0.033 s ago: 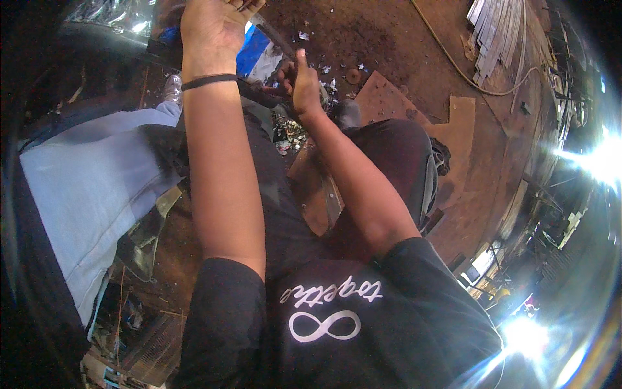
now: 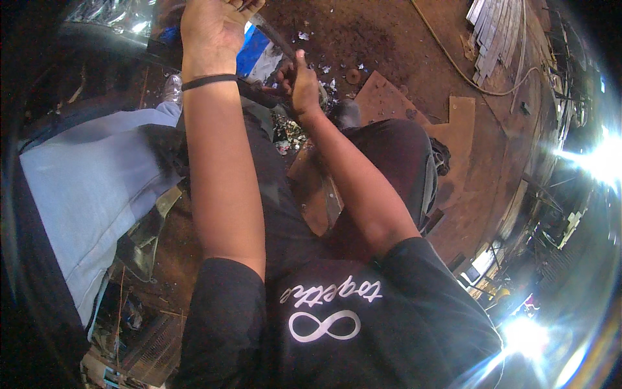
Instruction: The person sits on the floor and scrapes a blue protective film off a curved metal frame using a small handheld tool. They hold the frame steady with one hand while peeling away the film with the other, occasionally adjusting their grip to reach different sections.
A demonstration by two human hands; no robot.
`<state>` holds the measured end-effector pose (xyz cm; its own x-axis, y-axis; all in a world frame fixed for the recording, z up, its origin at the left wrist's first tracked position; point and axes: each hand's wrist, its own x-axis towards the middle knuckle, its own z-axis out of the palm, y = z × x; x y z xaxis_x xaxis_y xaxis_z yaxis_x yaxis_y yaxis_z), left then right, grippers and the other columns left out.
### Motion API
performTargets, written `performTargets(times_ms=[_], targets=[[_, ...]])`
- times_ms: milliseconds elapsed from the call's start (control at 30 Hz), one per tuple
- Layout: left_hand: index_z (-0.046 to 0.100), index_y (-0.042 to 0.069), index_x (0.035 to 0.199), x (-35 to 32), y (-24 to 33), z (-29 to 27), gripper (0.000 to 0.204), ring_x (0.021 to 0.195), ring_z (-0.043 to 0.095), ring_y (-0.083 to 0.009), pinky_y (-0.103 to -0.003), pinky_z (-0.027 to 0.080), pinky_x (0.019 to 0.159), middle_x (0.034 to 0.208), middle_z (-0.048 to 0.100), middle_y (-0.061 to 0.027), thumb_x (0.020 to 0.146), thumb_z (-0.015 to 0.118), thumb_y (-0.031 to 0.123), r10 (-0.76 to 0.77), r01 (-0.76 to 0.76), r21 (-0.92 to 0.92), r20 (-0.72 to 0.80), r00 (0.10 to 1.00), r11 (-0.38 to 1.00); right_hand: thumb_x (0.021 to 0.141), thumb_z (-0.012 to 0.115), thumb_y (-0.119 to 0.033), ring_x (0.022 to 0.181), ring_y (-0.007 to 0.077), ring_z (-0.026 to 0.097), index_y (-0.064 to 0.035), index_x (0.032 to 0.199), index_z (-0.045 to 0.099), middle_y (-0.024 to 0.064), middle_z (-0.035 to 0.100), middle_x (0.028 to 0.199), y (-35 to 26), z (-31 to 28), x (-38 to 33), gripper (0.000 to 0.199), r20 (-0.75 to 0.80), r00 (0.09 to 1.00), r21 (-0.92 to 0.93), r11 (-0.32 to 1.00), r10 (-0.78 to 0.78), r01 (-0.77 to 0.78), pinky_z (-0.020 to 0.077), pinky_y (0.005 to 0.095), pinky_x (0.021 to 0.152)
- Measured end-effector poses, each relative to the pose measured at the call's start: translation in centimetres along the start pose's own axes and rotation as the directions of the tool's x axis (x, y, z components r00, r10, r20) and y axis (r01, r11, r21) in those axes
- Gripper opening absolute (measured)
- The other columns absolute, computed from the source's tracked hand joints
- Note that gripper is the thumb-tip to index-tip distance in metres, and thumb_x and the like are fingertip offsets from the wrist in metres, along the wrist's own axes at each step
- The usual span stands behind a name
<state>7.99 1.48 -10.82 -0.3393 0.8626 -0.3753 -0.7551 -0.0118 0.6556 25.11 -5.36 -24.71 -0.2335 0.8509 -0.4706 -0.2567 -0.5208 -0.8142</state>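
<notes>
A dark, narrow flat bar [image 2: 275, 35] slants between my two hands. At the top edge of the picture my left hand [image 2: 214, 29], palm turned up, has its fingers curled at the bar's upper end; the fingertips are partly cut off. My right hand [image 2: 304, 89] is closed at the lower end, thumb stretched along it and fingers bent underneath. Behind the bar lies a blue and white flat piece [image 2: 254, 53]. Below it, a dark rounded part [image 2: 258, 94] shows between my forearms; its kind cannot be made out.
Small bright scraps [image 2: 289, 133] litter the brown ground between my legs. Rusty flat plates [image 2: 387, 102] lie to the right, a hose [image 2: 447, 48] and a stack of metal strips [image 2: 495, 35] farther off. Light blue cloth [image 2: 91, 175] is at left, beside a dark metal frame [image 2: 146, 249].
</notes>
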Motion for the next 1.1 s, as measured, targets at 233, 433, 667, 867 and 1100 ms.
performTargets(times_ms=[233,433,667,867,1100], targets=[[0.068,0.013,0.092,-0.3,0.0,0.2,0.014,0.071,0.058,-0.0175,-0.037,0.05,0.071,0.078,0.061,0.0014,0.098,0.069,0.026,0.003,-0.003,0.011,-0.001,1.0,1.0,0.102,0.063,-0.045,0.065,0.0193,0.066,0.001,0.072,0.068,0.0065,0.062,0.062,1.8,-0.7,-1.3,0.055,-0.062,0.998,-0.026,0.999,0.03,-0.032,0.056,0.0392,0.069],[0.068,0.012,0.093,0.0,-0.2,0.2,0.014,0.072,0.058,-0.0173,-0.037,0.049,0.072,0.078,0.061,0.0018,0.098,0.068,0.026,0.001,-0.001,-0.006,0.008,1.0,1.0,0.087,0.079,-0.021,0.083,0.0365,0.074,0.0023,0.1,0.078,0.0228,0.075,0.092,2.3,-0.1,-3.2,0.027,0.069,0.944,-0.713,0.645,-0.324,0.274,0.0577,0.0409,0.078],[0.068,0.014,0.093,0.0,-0.1,0.4,0.013,0.072,0.059,-0.0174,-0.037,0.049,0.073,0.079,0.063,0.0018,0.097,0.069,0.026,0.005,-0.005,0.005,-0.006,1.0,1.0,0.087,0.081,-0.023,0.089,0.0283,0.078,-0.0023,0.104,0.08,0.0192,0.078,0.098,2.8,1.5,-3.9,0.027,-0.047,0.957,-0.798,0.587,-0.286,0.136,0.0581,0.0357,0.083],[0.069,0.014,0.092,0.1,-0.2,-0.3,0.012,0.073,0.06,-0.0179,-0.038,0.049,0.073,0.079,0.064,0.0014,0.096,0.07,0.025,0.005,-0.004,-0.036,0.031,1.0,0.999,0.086,0.081,-0.023,0.091,0.0282,0.077,-0.0008,0.104,0.08,0.019,0.078,0.1,1.6,2.3,-4.2,0.029,-0.106,0.979,-0.741,0.67,-0.176,0.041,0.0574,0.035,0.084],[0.069,0.014,0.093,0.2,-0.4,-0.1,0.013,0.072,0.06,-0.0176,-0.038,0.05,0.072,0.078,0.063,0.0016,0.095,0.072,0.026,-0.008,0.009,-0.043,0.016,1.0,0.999,0.084,0.082,-0.016,0.09,0.0229,0.075,0.0038,0.105,0.079,0.0186,0.079,0.1,1.7,3.3,-4.1,0.029,-0.282,0.959,-0.561,0.814,-0.018,-0.149,0.0561,0.0338,0.085]])
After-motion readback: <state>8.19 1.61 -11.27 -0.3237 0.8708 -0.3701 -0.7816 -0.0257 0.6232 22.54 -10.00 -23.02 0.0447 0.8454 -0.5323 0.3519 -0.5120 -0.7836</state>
